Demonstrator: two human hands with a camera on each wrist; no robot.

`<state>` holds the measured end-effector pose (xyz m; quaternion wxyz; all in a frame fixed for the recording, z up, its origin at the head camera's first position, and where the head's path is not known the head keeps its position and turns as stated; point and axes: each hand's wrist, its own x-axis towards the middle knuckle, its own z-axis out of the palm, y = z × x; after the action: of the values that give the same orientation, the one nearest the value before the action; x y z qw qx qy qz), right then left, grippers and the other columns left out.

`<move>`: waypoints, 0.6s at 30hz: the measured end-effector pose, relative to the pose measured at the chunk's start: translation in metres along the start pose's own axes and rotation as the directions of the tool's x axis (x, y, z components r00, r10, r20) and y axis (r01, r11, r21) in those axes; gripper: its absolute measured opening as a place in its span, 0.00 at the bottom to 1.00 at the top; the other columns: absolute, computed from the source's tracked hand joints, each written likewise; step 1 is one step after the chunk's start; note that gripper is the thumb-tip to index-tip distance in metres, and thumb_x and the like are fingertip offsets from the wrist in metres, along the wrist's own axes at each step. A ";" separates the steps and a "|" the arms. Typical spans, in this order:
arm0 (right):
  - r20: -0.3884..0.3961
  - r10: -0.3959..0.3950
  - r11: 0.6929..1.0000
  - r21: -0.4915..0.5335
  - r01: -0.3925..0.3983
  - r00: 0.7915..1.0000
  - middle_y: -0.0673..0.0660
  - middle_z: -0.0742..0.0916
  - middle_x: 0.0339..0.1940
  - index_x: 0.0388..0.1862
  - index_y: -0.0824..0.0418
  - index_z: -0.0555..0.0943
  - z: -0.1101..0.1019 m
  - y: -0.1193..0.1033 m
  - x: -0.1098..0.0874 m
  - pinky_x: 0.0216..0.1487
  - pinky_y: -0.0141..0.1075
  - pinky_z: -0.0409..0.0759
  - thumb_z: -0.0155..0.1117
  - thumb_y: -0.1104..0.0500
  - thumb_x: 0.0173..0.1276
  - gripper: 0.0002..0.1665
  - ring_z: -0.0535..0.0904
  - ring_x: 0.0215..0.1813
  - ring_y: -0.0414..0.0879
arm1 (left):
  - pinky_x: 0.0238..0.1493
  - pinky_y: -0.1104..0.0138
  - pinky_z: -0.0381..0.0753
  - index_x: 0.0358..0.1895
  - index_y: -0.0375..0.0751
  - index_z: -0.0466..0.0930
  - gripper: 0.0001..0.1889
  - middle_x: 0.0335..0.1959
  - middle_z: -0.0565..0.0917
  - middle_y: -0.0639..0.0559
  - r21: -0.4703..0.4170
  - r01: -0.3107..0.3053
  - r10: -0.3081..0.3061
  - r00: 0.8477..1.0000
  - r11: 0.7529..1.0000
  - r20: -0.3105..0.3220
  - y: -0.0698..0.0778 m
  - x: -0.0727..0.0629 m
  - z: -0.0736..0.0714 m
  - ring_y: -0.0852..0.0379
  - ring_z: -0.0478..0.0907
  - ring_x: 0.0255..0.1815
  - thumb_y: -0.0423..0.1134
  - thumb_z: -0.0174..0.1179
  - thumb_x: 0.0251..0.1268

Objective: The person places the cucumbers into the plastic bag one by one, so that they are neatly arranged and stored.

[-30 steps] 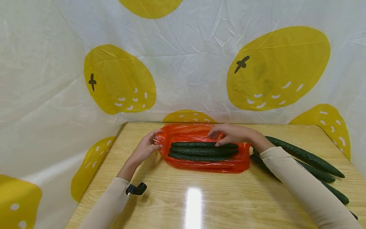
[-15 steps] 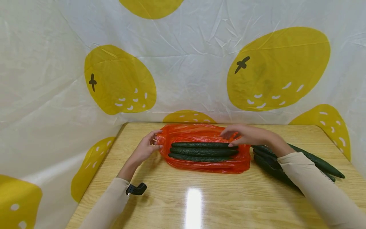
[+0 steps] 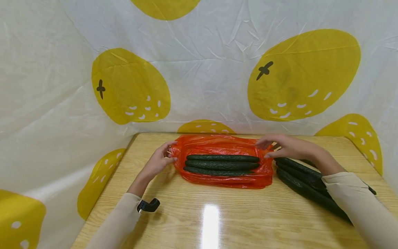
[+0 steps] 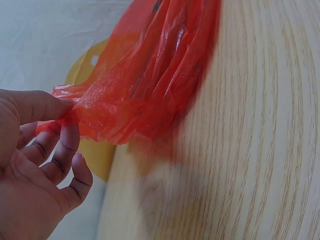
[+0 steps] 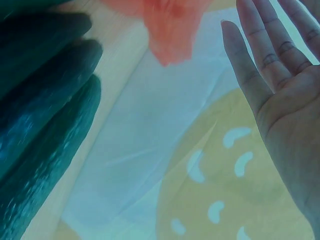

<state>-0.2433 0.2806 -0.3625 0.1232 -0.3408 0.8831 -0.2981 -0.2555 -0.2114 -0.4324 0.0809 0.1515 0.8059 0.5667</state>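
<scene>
Three dark green cucumbers [image 3: 222, 165] lie side by side in a red plastic bag [image 3: 217, 181] on the table. With thumb and fingers my left hand [image 3: 158, 159] pinches the bag's gathered left end; the left wrist view shows this hand [image 4: 45, 150] gripping the crumpled red film. Above the bag's right end hovers my right hand [image 3: 287, 148], its fingers relaxed and holding nothing. In the right wrist view the same hand [image 5: 285, 90] is apart from the bag. Loose cucumbers [image 3: 306, 186] lie to the right of the bag, partly hidden beneath the right forearm.
The wooden table [image 3: 174, 218] has a bright reflection near its front. Behind it and along the left hangs a white sheet [image 3: 205, 86] printed with yellow fruit. A black strap-like piece [image 3: 149, 205] sits at the left wrist.
My right hand has moved rightward, from over the bagged cucumbers to the bag's right end, its forearm now covering other parts of the loose cucumbers. The left hand has stayed in place.
</scene>
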 end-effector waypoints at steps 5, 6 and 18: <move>-0.041 -0.020 1.000 -0.023 0.019 0.999 0.48 0.85 0.56 0.64 0.53 0.79 -0.004 0.008 -0.014 0.55 0.46 0.82 0.70 0.52 0.69 0.25 0.81 0.57 0.45 | 0.38 0.69 0.79 0.74 0.30 0.64 0.34 0.46 0.73 0.36 -0.009 0.005 -0.005 1.000 1.000 0.005 0.014 -0.006 0.001 0.44 0.72 0.41 0.20 0.61 0.64; -0.047 -0.026 0.999 -0.023 0.025 0.999 0.50 0.86 0.56 0.64 0.54 0.79 -0.004 0.009 -0.017 0.54 0.45 0.83 0.70 0.53 0.69 0.26 0.82 0.57 0.44 | 0.38 0.70 0.79 0.74 0.30 0.64 0.34 0.46 0.73 0.36 -0.012 0.005 -0.005 1.000 1.000 0.006 0.014 -0.006 0.002 0.44 0.72 0.41 0.19 0.60 0.64; -0.137 0.024 0.996 -0.080 -0.035 0.990 0.48 0.87 0.53 0.63 0.55 0.80 -0.010 0.026 -0.048 0.48 0.41 0.83 0.73 0.55 0.66 0.27 0.84 0.53 0.46 | 0.37 0.70 0.79 0.74 0.37 0.66 0.34 0.47 0.75 0.37 0.005 -0.031 0.031 0.999 1.000 -0.011 -0.005 0.000 0.000 0.49 0.72 0.40 0.22 0.63 0.64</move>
<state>-0.2257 0.3332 -0.3694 0.0533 -0.3114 0.9059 -0.2821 -0.2565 -0.2128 -0.4371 0.0675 0.1610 0.8051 0.5668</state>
